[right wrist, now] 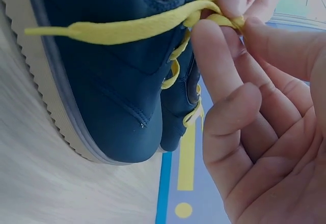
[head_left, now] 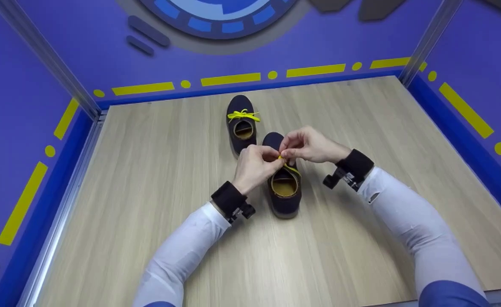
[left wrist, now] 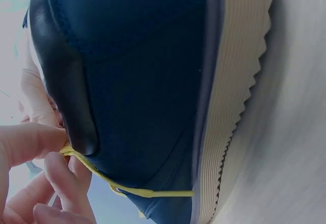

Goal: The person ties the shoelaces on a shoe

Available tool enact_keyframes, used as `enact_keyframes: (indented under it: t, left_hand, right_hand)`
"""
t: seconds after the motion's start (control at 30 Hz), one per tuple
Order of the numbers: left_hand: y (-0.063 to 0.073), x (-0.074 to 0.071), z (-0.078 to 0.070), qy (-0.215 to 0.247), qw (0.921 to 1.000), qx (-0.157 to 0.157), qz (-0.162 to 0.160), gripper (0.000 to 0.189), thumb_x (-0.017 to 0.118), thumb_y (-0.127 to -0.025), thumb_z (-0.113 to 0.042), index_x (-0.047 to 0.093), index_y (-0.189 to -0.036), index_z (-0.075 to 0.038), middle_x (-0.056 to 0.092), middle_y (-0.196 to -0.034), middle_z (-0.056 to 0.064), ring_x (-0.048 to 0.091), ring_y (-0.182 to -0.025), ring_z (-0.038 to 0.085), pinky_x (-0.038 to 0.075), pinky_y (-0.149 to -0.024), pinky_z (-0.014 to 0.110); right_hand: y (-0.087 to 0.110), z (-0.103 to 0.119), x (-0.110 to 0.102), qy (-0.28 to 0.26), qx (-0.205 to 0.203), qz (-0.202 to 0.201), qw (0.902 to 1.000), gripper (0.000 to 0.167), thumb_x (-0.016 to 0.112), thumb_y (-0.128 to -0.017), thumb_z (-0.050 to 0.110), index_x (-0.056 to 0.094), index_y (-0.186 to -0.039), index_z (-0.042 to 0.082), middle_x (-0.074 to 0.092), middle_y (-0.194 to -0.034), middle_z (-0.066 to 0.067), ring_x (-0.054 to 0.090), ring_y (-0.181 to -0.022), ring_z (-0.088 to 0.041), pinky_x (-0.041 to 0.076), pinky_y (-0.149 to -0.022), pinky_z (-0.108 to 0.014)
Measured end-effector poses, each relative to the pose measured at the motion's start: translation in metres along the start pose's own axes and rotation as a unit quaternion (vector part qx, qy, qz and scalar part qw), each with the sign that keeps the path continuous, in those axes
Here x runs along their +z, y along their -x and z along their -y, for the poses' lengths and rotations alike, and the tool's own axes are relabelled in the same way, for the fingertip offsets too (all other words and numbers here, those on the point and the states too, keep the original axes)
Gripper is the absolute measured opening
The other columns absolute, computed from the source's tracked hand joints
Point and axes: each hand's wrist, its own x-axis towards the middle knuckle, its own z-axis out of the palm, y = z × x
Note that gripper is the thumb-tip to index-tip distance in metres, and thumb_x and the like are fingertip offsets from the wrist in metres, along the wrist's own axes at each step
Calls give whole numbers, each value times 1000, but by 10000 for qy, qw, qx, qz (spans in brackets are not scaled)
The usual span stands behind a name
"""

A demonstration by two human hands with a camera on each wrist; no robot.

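A dark shoe [head_left: 286,207] with yellow laces [right wrist: 127,28] stands on the table, its toe pointing away from me. Over its lacing, my left hand [head_left: 254,167] pinches the yellow lace between thumb and forefinger. From the other side my right hand [head_left: 312,146] pinches the lace too, fingertips close against the left ones. One loose lace end hangs down each flank of the shoe, as both wrist views show. The fingers partly cover the knot area. Farther back and to the left is a matching shoe [head_left: 239,103], its yellow laces tied in a bow [head_left: 243,115].
The wood-grain table [head_left: 161,200] reaches blue walls [head_left: 216,64] with yellow markings at the back and sides. A metal frame edge [head_left: 69,204] runs along the table's left side. Black straps with small cameras [head_left: 340,177] sit on both wrists.
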Motion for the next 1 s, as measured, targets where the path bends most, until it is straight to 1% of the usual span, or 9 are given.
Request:
enact_keyframes:
  t: [0.1,0.17,0.3,0.5,0.6,0.67,0.87,0.93,1.0]
  left_hand:
    - [-1,0,0,-6,10000,51,19,14,84,-95,-25,91,-99,-15,88,-93,-1,78,-86,16,56,-75,26]
    - [-2,1,1,50,10000,40,23,14,84,-95,-25,91,-99,-14,88,-93,0,78,-85,15,56,-75,25]
    - [-3,1,2,153,9999,-20,-17,13,84,-96,-24,90,-98,-13,88,-92,2,75,-81,12,54,-73,22]
    - [-3,1,5,269,9995,-141,-66,13,85,-95,-23,89,-97,-10,88,-91,4,72,-79,7,52,-71,19]
    - [-3,1,5,295,9994,-165,-55,14,85,-95,-22,89,-97,-10,88,-91,5,71,-78,7,51,-71,19]
    - [-3,1,5,325,9993,-162,-52,14,84,-95,-22,89,-97,-9,88,-91,5,70,-78,7,51,-71,19]
    - [-2,0,5,407,9991,-105,-87,14,83,-96,-24,89,-99,-11,88,-92,3,72,-79,7,52,-71,20]
    - [-2,0,5,346,9993,-55,-126,15,82,-96,-25,89,-100,-12,88,-93,2,73,-80,9,52,-72,20]
    - [-2,-1,5,264,9995,14,-166,15,82,-96,-25,90,-101,-13,88,-94,1,74,-82,11,53,-73,21]
  right_hand:
    - [0,-2,0,-3,-39,-44,10000,9,73,-105,-2,75,-108,-11,82,-93,-3,75,-73,-8,64,-70,-23]
    - [0,-3,0,-31,-55,-57,10000,10,72,-106,-3,74,-109,-11,82,-94,-2,75,-74,-8,64,-70,-22]
    - [0,-5,1,-129,-62,-8,9999,13,73,-105,-2,74,-114,-11,82,-99,-10,75,-77,-8,62,-70,-21]
    - [1,-6,2,-114,-3,21,9999,25,80,-94,-8,72,-118,-11,82,-100,-18,76,-82,-5,62,-72,-19]
    - [0,-7,4,-82,50,-10,10000,27,81,-92,-10,71,-117,-11,82,-100,-21,77,-83,-4,62,-75,-19]
    - [-1,-7,5,-37,69,-50,10000,27,81,-92,-11,71,-116,-10,82,-100,-18,77,-84,-4,62,-76,-18]
    - [-2,-6,9,72,64,-262,9996,24,80,-91,-10,68,-111,-8,78,-90,0,73,-80,-3,60,-73,-17]
    - [-3,-7,11,71,46,-343,9994,23,79,-90,-10,67,-109,-7,77,-88,1,72,-79,-4,60,-73,-17]
    - [-4,-5,14,92,6,-430,9990,21,77,-89,-12,66,-107,-7,77,-87,-3,71,-77,-4,60,-72,-17]
